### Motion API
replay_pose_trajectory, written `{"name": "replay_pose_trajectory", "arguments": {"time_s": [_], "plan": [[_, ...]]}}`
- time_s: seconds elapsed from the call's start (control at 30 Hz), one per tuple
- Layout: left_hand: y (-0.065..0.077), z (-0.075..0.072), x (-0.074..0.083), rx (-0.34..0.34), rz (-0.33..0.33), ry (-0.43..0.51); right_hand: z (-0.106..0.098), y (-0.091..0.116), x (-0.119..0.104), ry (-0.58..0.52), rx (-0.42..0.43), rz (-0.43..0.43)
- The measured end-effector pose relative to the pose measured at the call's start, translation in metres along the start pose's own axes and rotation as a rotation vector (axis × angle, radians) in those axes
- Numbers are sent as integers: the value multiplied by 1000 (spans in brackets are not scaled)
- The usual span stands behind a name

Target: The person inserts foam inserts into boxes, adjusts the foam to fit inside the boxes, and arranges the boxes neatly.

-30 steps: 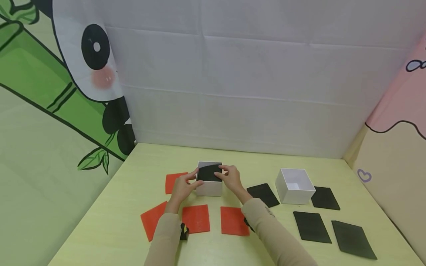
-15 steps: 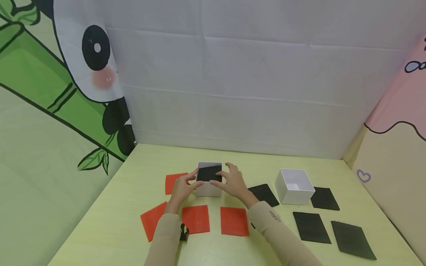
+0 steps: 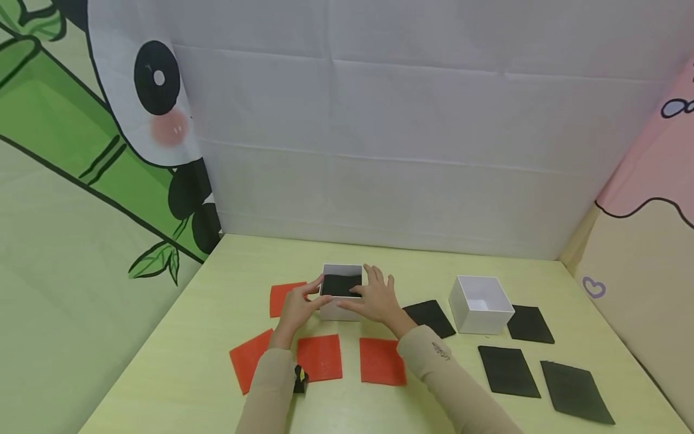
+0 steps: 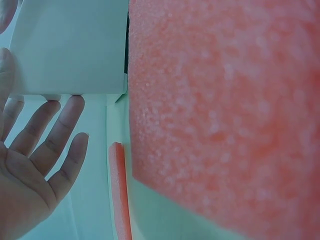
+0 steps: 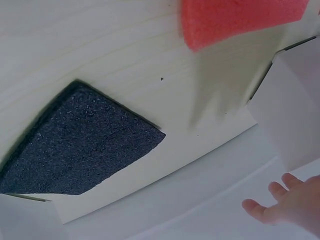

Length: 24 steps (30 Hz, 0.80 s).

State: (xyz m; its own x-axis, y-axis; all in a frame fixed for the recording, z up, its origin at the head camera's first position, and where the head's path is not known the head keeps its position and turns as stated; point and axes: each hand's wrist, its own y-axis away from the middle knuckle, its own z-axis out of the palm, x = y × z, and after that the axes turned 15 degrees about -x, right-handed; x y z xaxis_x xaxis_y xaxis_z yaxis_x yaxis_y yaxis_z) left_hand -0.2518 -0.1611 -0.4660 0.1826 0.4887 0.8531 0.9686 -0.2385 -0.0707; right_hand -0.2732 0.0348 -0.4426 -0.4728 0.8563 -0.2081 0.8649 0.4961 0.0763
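One black sheet (image 3: pixel 341 286) sits inside the handled box (image 3: pixel 337 311); left hand (image 3: pixel 295 308) and right hand (image 3: pixel 378 301) spread against it; other sheets (image 3: pixel 320 358) remain outside.

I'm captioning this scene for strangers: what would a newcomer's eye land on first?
Probably the big cartoon face on the backdrop, upper left. Next, the red squares left and centre on the table, with black squares at right. Then the left hand and right hand at the central white box, with a black sheet inside.
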Motion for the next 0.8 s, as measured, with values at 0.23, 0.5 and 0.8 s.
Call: {"name": "replay_pose_trajectory", "arguments": {"time_s": [0.23,0.5,0.8], "plan": [[0,0,0,-1,3,18,-4,2,-2,52,88,-37],[-1,1,-1,3,-3,9,-5,2,-3,86,32,-24],[-1,1,-1,6,17,4,-7,2,-4,151,-77,7]]}}
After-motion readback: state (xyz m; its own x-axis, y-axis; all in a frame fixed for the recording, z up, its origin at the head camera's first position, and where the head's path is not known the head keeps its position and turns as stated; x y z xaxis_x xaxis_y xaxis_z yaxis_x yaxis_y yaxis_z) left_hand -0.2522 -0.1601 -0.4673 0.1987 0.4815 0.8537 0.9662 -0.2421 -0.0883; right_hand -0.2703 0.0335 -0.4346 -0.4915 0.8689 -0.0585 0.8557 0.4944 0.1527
